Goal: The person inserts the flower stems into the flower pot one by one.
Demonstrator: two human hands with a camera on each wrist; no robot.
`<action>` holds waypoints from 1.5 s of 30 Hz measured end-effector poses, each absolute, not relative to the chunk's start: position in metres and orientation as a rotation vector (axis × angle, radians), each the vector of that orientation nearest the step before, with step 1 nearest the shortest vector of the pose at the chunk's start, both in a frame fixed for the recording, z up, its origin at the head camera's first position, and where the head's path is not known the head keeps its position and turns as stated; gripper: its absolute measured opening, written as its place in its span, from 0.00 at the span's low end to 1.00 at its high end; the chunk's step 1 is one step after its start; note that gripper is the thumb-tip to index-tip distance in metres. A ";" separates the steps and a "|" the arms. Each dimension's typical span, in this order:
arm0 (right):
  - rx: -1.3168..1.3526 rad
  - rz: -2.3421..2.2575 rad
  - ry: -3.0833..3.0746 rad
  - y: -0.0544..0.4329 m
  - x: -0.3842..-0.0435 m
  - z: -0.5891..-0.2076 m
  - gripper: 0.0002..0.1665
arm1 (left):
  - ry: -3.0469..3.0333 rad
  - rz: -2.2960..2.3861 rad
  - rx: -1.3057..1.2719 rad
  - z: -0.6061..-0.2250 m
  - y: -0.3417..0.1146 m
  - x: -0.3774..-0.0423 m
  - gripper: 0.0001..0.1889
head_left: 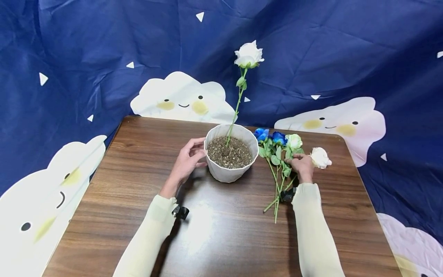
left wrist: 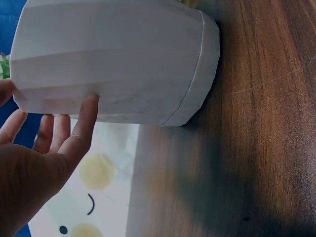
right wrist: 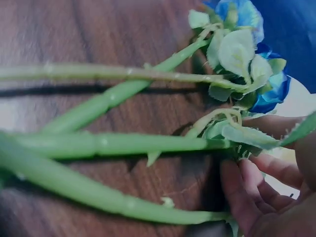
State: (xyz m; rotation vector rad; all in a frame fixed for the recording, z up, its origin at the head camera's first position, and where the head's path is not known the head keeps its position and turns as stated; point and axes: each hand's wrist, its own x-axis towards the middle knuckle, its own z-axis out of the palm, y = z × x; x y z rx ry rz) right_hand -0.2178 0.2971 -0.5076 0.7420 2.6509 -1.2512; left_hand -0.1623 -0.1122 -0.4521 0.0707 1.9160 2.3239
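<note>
A white ribbed pot (head_left: pixel 226 175), filled with dark soil (head_left: pixel 230 154), stands on the table. One white rose (head_left: pixel 249 55) rises upright from the soil. The fingertips and thumb of my left hand (head_left: pixel 185 163) touch the pot's left side; the left wrist view has the thumb flat against its wall (left wrist: pixel 118 64). To the right lie two blue roses (head_left: pixel 278 138), a pale green-white rose (head_left: pixel 294 141) and a white rose (head_left: pixel 320 158). My right hand (head_left: pixel 302 166) pinches the pale green-white rose's stem (right wrist: pixel 173 143) just below its leaves.
The brown wooden table (head_left: pixel 138 161) ends at a rear edge beside a blue cloth backdrop (head_left: pixel 104 38) with smiling clouds. Stems (head_left: pixel 277 200) of the lying roses cross one another toward the table's front. Both wrists carry small black cameras (head_left: pixel 180 212).
</note>
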 end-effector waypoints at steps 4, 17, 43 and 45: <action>0.682 -1.112 2.694 0.299 -0.219 -0.510 0.30 | 1.909 2.325 0.064 -0.452 -0.112 -0.162 0.26; 0.729 -1.405 2.611 0.305 -0.218 -0.488 0.28 | 1.910 2.326 0.066 -0.453 -0.113 -0.162 0.26; 0.679 -2.115 2.005 0.308 -0.213 -0.472 0.10 | 1.920 2.323 0.055 -0.452 -0.113 -0.163 0.26; 0.648 -2.151 1.945 0.309 -0.211 -0.472 0.05 | 1.919 2.322 0.055 -0.453 -0.113 -0.163 0.26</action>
